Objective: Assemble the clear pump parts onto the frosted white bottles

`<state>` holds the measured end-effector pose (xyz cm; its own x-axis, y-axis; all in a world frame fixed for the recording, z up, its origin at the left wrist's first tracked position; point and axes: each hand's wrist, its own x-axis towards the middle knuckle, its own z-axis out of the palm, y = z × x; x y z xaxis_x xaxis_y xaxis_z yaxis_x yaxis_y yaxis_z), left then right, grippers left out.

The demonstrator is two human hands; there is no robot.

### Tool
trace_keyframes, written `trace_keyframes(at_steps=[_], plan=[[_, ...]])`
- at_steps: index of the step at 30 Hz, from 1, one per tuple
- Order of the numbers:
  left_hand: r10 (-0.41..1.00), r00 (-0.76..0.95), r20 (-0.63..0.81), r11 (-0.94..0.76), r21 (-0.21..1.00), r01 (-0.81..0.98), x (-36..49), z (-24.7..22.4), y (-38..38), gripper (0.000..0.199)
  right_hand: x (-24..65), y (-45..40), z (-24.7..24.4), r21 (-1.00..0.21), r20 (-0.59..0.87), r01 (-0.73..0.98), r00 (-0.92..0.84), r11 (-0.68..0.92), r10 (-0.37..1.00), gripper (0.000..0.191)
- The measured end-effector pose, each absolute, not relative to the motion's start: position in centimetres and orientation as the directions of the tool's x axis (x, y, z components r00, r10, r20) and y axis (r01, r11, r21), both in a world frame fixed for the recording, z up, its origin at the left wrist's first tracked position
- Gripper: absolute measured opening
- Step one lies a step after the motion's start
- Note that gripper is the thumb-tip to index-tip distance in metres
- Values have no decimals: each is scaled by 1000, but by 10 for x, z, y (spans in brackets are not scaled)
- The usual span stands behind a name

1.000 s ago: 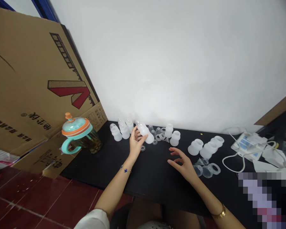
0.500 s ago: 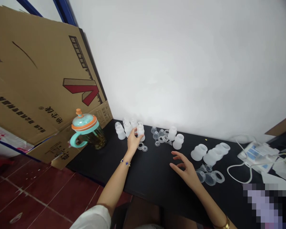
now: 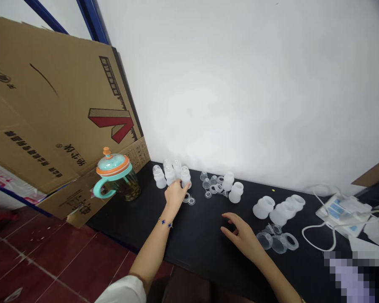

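My left hand [image 3: 176,194] is at the front of a white baby bottle [image 3: 185,176] with a clear domed cap. Its thumb and forefinger close about the lower part of that bottle; the other fingers are hidden. Several more capped baby bottles [image 3: 159,179] stand just to the left. Close to the thumb, a ring and a small clear valve piece [image 3: 191,201] lie on the black table [image 3: 202,235]. My right hand [image 3: 240,233] hovers over the table, thumb and fingers apart and slightly curled, holding nothing.
Clear nipples and rings [image 3: 214,188] lie at the back beside two open white bottles [image 3: 236,192]. Further right are more open bottles [image 3: 263,207], clear parts [image 3: 278,244] and a white cable [image 3: 318,244]. A teal-lidded jug [image 3: 113,172] stands left, near a large cardboard box [image 3: 50,105].
My left hand has slid lower on the bottle, toward me. The right hand has drawn slightly nearer to me, its fingers still apart. The view has tilted up a little.
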<state>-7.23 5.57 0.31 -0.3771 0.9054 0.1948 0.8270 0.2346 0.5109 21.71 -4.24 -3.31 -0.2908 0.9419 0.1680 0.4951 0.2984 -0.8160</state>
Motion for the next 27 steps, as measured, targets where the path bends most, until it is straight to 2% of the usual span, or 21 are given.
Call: trace_keyframes(at_steps=[3, 8, 12, 16, 22, 27], plan=[[912, -369, 179, 251, 467, 848, -70, 11, 50, 43, 218, -42, -35, -807, 146, 516, -296, 287, 944, 33], [955, -97, 281, -66, 519, 852, -60, 10, 45, 41, 218, -41, -39, -788, 138, 543, -300, 288, 944, 32], [950, -8, 313, -204, 637, 743, -52, -2, 48, 28, 218, -38, -40, -782, 142, 550, -302, 294, 943, 31], [977, -59, 206, -117, 745, 656, -54, -14, 58, 32, 218, -38, -40, -763, 133, 571, -317, 301, 939, 32], [981, -98, 167, -64, 756, 652, -63, -21, 67, 47, 218, -38, -40, -728, 134, 611, -319, 311, 938, 33], [977, -129, 167, -36, 731, 682, -65, -21, 68, 49, 218, -37, -39, -711, 133, 625, -330, 322, 935, 32]])
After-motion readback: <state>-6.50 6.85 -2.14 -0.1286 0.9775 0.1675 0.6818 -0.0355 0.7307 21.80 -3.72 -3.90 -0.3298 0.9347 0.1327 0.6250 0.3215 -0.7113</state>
